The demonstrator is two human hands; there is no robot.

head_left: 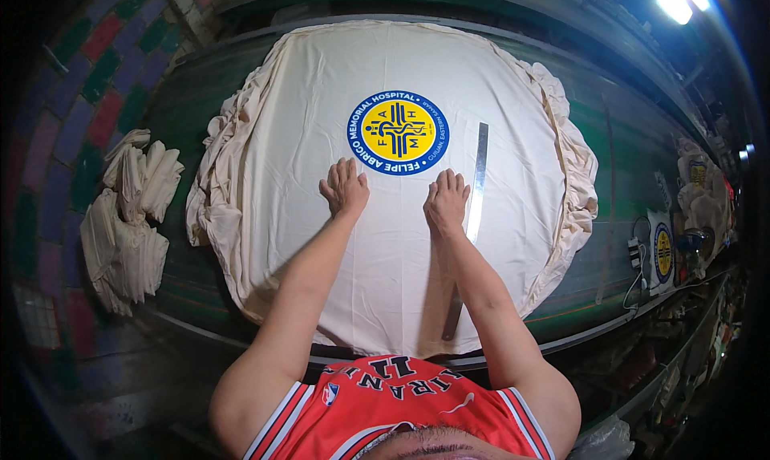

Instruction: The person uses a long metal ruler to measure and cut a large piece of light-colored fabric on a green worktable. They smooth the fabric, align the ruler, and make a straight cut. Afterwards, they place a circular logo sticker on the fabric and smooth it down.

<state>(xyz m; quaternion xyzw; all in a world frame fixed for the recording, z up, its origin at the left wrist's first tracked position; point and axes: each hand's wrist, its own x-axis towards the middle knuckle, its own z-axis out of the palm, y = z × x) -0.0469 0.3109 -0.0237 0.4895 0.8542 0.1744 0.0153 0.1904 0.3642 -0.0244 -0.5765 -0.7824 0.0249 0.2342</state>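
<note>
A large cream fabric sheet (313, 107) lies spread over the green table, its edges gathered in ruffled folds on both sides. Near its middle is a round blue and yellow emblem (439, 135). My left hand (346, 187) rests palm down on the cloth at the emblem's lower left edge, fingers stretched forward. Below the emblem's lower right edge, my right hand (447, 198) also lies on the fabric, fingers extended and nothing held. Just to the right of that hand is a long metal ruler (481, 159), partly hidden under my right forearm.
Folded cream cloths (128, 227) are stacked at the left end of the green table (618, 171). On the right are a smaller cloth with a matching emblem (662, 255), a white power strip (636, 254) with a cord, and a blue object (691, 240). Another cream bundle (702, 183) sits beyond.
</note>
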